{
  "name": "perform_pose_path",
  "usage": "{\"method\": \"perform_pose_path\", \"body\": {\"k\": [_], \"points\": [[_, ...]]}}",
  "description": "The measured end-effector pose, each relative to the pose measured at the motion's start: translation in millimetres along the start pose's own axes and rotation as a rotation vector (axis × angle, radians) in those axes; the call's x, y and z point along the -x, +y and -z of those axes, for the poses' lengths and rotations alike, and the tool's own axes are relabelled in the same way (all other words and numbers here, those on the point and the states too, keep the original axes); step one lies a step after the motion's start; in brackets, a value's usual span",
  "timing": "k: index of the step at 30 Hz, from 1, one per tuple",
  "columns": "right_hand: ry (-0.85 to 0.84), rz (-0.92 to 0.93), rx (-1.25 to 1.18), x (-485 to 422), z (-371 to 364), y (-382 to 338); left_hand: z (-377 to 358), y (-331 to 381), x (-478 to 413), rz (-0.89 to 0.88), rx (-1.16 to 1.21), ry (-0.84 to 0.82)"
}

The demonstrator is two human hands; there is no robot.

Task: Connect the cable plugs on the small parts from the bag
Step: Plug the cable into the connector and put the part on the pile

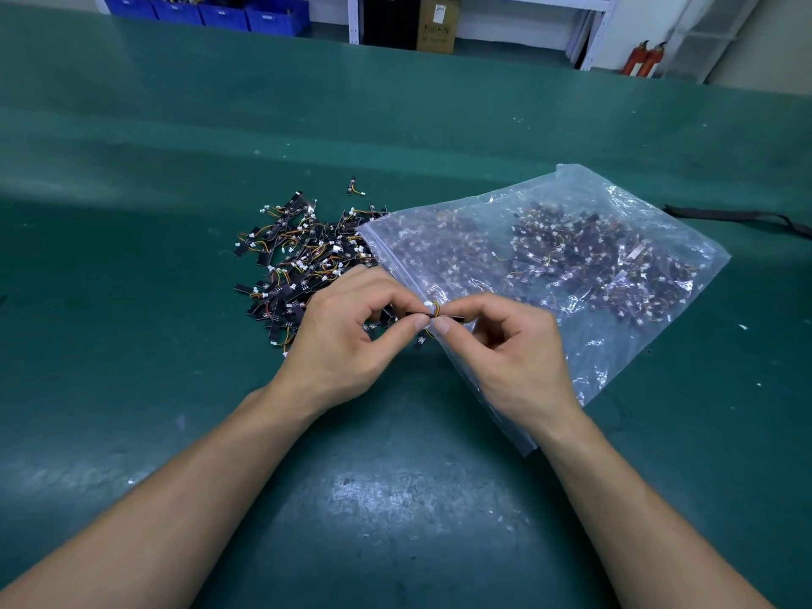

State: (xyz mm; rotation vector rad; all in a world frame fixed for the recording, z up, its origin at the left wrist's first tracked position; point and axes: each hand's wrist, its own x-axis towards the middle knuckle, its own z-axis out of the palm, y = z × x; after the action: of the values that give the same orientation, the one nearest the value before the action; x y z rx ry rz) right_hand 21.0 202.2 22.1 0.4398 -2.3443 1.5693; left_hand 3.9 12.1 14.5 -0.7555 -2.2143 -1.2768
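A clear zip bag (571,274) full of small black parts with orange-yellow wires and white plugs lies on the green table (395,125), its mouth facing left. A heap of the same parts (299,261) is spilled out beside the mouth. My left hand (347,331) and my right hand (509,345) meet above the bag's near edge. Together they pinch one small black part (454,319) between thumbs and forefingers. Its white plug (428,304) and looped wires stick up between the fingertips.
One stray part (355,186) lies apart behind the heap. A black strap (738,215) lies at the right of the table. Behind the table stand blue bins (228,13), a white shelf frame (589,33), a cardboard box (437,24) and red fire extinguishers (643,59).
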Motion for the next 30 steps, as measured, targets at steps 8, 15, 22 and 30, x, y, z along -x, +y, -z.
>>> {"method": "perform_pose_path", "body": {"k": [8, 15, 22, 30], "points": [[0.018, 0.104, 0.005, -2.0, 1.8, 3.2, 0.4, 0.9, -0.8, 0.003, 0.035, 0.017], [0.031, 0.121, -0.001, -3.5, 2.2, 6.6, 2.1, 2.2, 0.4, -0.009, -0.011, -0.033], [0.020, 0.048, -0.005, -1.9, 2.7, 6.9, 0.5, 0.2, -0.7, -0.059, -0.064, 0.004], [0.021, 0.091, 0.019, -2.8, 3.2, 7.2, 2.4, -0.5, -1.9, -0.086, -0.080, 0.019]]}}
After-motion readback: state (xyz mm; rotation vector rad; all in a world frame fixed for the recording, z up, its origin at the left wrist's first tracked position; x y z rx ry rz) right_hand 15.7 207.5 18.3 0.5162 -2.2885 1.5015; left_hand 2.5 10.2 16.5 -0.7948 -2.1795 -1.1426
